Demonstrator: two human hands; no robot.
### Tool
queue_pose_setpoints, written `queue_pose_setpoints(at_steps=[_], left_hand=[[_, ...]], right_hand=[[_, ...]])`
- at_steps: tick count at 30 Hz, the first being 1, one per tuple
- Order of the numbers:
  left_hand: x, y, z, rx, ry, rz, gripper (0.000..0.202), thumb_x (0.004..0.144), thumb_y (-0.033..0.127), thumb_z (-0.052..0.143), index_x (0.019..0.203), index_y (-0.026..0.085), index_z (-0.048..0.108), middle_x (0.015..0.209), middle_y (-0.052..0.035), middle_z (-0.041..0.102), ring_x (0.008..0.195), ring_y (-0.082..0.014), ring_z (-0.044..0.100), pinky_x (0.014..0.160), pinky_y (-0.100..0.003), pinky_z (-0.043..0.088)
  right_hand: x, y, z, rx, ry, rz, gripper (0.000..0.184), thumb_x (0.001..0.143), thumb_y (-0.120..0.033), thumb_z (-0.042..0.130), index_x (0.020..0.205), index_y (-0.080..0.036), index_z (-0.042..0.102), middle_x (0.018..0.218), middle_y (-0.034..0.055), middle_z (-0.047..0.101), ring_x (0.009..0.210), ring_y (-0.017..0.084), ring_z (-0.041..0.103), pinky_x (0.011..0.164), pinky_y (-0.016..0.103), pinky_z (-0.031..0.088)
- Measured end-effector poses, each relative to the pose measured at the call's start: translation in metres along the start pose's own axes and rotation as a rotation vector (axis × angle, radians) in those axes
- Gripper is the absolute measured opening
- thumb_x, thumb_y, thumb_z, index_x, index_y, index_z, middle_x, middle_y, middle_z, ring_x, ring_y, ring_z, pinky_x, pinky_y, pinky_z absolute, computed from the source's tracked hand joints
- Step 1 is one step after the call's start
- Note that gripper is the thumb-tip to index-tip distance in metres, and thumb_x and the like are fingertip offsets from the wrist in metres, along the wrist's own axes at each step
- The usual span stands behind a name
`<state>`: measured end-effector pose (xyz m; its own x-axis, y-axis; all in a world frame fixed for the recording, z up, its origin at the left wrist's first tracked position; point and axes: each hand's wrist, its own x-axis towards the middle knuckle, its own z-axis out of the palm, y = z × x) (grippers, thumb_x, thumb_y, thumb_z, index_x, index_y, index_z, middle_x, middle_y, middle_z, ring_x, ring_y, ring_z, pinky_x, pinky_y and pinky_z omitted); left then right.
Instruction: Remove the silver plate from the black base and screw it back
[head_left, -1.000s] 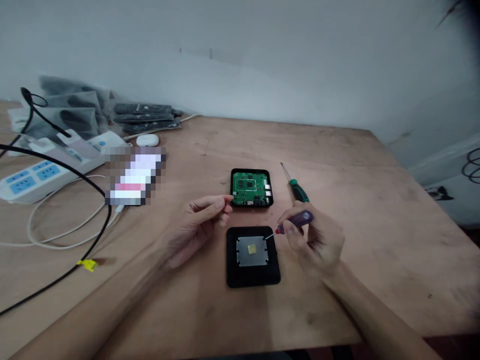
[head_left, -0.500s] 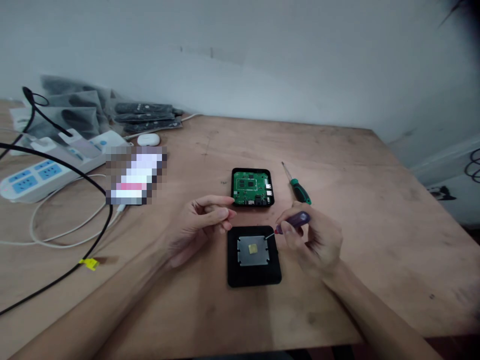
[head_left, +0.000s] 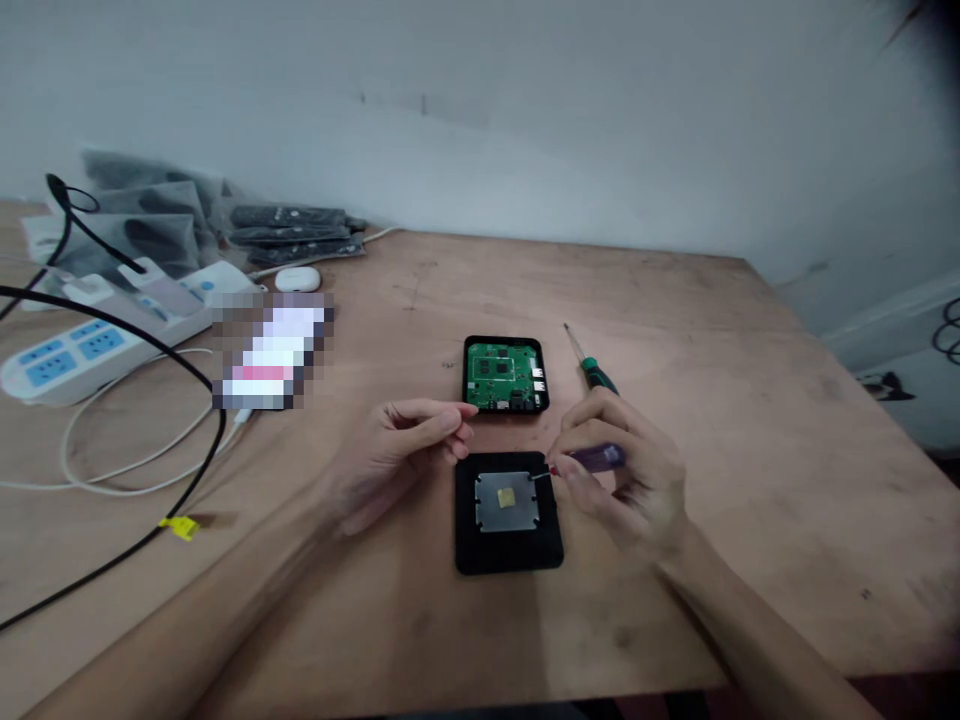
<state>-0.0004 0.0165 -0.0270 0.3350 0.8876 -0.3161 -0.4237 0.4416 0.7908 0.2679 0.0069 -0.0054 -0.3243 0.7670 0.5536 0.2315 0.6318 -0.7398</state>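
A black square cover lies in front of me with a grey metal plate set in it. My right hand grips a purple-handled screwdriver; its tip touches the plate's upper right corner. My left hand rests just left of the cover, thumb and fingers pinched together; what they hold is too small to make out. Behind the cover sits a black tray with a green circuit board.
A green-handled screwdriver lies right of the circuit board. At the left are a white power strip, white and black cables, a blurred-out object, bagged remotes and a small white case. The table edge runs along the right.
My right hand has tilted the purple screwdriver flatter and lowered its tip onto the plate's corner. My left hand has slid slightly nearer the cover.
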Motion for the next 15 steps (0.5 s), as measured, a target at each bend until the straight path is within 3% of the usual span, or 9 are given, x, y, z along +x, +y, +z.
queue_pose_setpoints(at_steps=[4, 8, 12, 15], left_hand=[[0.000, 0.000, 0.000, 0.010, -0.004, -0.016, 0.031, 0.082, 0.037, 0.100, 0.102, 0.015, 0.090, 0.084, -0.0036, 0.082, 0.070, -0.0065, 0.072, 0.070, -0.012, 0.058], [0.001, -0.001, -0.002, 0.007, 0.024, -0.006, 0.028, 0.076, 0.031, 0.104, 0.097, 0.019, 0.090, 0.081, -0.0032, 0.083, 0.069, -0.0083, 0.074, 0.067, -0.013, 0.059], [0.001, 0.001, -0.001, -0.022, 0.030, 0.025, 0.026, 0.072, 0.029, 0.106, 0.091, 0.021, 0.089, 0.082, -0.0034, 0.084, 0.067, -0.0098, 0.076, 0.065, -0.014, 0.060], [-0.001, 0.002, -0.002, -0.037, 0.038, 0.032, 0.025, 0.071, 0.029, 0.106, 0.084, 0.021, 0.087, 0.081, -0.0037, 0.083, 0.067, -0.0105, 0.076, 0.061, -0.014, 0.058]], right_hand=[[-0.002, -0.001, 0.000, 0.242, -0.104, 0.190, 0.021, 0.107, -0.019, 0.068, 0.117, -0.024, 0.086, 0.108, 0.0081, 0.075, 0.102, 0.025, 0.073, 0.088, 0.041, 0.058], [-0.007, 0.001, 0.005, 0.585, -0.193, 0.371, 0.028, 0.114, -0.023, 0.062, 0.134, -0.027, 0.081, 0.094, 0.0044, 0.077, 0.083, 0.020, 0.073, 0.077, 0.035, 0.058], [-0.009, 0.004, 0.011, 0.698, -0.168, 0.431, 0.024, 0.113, -0.028, 0.065, 0.129, -0.027, 0.083, 0.083, 0.0015, 0.067, 0.070, 0.016, 0.062, 0.065, 0.031, 0.048], [-0.005, 0.005, 0.014, 0.746, -0.136, 0.439, 0.034, 0.110, -0.050, 0.065, 0.122, -0.025, 0.084, 0.077, 0.0013, 0.059, 0.066, 0.017, 0.052, 0.063, 0.033, 0.041]])
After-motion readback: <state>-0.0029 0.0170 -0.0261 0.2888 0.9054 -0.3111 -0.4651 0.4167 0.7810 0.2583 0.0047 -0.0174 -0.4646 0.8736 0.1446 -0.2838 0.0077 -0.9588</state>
